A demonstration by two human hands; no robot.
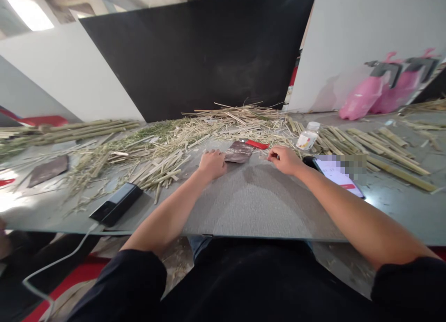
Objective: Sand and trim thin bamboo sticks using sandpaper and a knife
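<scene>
My left hand (213, 164) rests on the table, palm down, at the left edge of a dark brown piece of cloth or leather (239, 152). Its fingers lie forward against the tabletop, and no object shows under them. Just behind the brown piece is a red-handled tool (257, 144), its other end hard to make out. To the right, my right hand (284, 160) is held low over the table with fingers curled and thumb and fingertips together. Whatever is in that pinch, if anything, is too small to see.
Split bamboo strips (379, 147) and a small white-capped bottle (307, 136) lie to the right, near a lit phone (339, 175). Shavings (223, 127) pile along the back. A black device (116, 204) with a white cable sits left. Pink spray bottles (362, 96) stand far right.
</scene>
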